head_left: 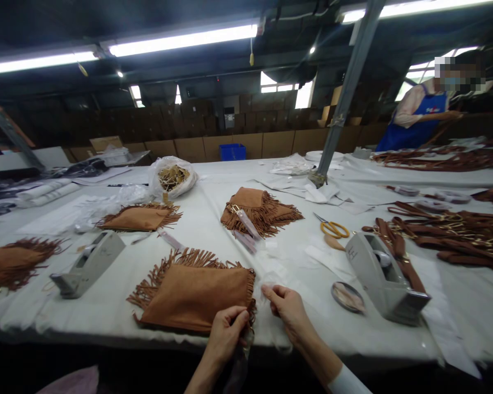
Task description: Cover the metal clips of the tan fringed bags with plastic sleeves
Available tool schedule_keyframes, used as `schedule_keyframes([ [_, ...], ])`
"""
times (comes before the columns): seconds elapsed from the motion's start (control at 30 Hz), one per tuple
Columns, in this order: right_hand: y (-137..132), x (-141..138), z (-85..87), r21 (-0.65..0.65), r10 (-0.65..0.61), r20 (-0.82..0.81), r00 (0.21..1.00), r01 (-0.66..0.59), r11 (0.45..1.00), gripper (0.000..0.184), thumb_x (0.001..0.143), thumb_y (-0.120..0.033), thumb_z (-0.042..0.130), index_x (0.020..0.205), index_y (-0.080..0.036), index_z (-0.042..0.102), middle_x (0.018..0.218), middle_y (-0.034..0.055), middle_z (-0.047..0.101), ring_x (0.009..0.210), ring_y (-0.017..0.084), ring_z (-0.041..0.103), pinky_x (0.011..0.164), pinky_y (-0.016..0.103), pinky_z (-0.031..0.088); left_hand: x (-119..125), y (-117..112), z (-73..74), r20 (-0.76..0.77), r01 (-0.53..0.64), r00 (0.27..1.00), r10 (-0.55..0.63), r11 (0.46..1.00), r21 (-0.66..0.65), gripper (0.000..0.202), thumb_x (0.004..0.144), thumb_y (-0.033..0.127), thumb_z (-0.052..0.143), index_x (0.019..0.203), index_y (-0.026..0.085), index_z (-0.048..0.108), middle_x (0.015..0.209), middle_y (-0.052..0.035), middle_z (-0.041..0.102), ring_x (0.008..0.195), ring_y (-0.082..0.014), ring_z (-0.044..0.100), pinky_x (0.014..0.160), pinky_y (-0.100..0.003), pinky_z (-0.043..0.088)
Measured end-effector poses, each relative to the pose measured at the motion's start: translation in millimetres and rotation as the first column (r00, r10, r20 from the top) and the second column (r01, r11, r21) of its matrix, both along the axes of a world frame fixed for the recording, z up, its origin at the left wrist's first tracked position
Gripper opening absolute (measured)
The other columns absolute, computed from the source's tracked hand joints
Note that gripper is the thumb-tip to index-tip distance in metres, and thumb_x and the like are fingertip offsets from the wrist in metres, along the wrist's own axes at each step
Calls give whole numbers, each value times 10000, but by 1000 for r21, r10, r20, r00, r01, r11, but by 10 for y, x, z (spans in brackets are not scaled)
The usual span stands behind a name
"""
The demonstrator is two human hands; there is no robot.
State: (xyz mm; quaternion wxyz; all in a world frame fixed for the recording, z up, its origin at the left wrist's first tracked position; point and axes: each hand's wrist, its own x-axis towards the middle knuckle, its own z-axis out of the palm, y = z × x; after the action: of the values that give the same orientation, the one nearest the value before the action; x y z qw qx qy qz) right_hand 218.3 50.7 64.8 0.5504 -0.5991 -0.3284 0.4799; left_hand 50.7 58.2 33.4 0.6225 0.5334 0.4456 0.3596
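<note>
A tan suede pouch with fringed edges (193, 293) lies on the white-covered table (107, 306) right in front of me. My left hand (225, 335) is closed, pinching the pouch's near right corner at the table edge. My right hand (286, 307) is closed just right of that corner, its fingers pinching a small clear piece that I cannot make out.
Tape dispensers stand at left (88, 265) and right (384, 279). More fringed pouches (258, 210) lie farther back. Yellow-handled scissors (334, 228), a small round tin (348, 296) and brown leather straps (456, 235) are on the right. A person in a blue apron (419, 117) works at far right.
</note>
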Motion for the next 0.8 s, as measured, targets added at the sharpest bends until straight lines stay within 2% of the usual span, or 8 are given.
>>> schedule_keyframes([
  [0.2, 4, -22, 44, 15, 30, 53, 998, -31, 999, 398, 608, -539, 685, 559, -174, 534, 421, -76, 398, 425, 70, 303, 444, 227, 218, 3, -4, 32, -45, 9, 999, -6, 997, 76, 433, 731, 519, 613, 824, 114, 735, 598, -18, 593, 532, -120, 481, 445, -196, 416],
  [0.47, -41, -36, 89, 6, 108, 117, 987, -109, 994, 382, 667, -497, 655, 520, -171, 520, 423, -67, 409, 423, 68, 318, 452, 231, 235, 13, -5, 13, -41, -1, 999, 5, 997, 77, 421, 741, 503, 610, 837, 112, 731, 593, -16, 568, 516, -113, 455, 437, -195, 423],
  [0.67, -75, -80, 53, -17, 168, 216, 962, -168, 986, 345, 704, -450, 638, 532, -157, 576, 417, -38, 483, 422, 87, 395, 452, 230, 293, 13, -25, 7, -42, -1, 999, 5, 997, 81, 382, 757, 473, 605, 830, 112, 706, 629, -17, 574, 536, -115, 472, 431, -191, 422],
  [0.8, -88, -123, 23, -8, 204, 264, 942, -210, 978, 296, 684, -409, 665, 580, -134, 630, 486, -9, 564, 470, 110, 467, 477, 233, 348, -10, -52, 21, -24, -5, 1000, 6, 998, 70, 360, 754, 476, 609, 838, 129, 657, 644, -9, 584, 549, -126, 511, 446, -203, 438],
])
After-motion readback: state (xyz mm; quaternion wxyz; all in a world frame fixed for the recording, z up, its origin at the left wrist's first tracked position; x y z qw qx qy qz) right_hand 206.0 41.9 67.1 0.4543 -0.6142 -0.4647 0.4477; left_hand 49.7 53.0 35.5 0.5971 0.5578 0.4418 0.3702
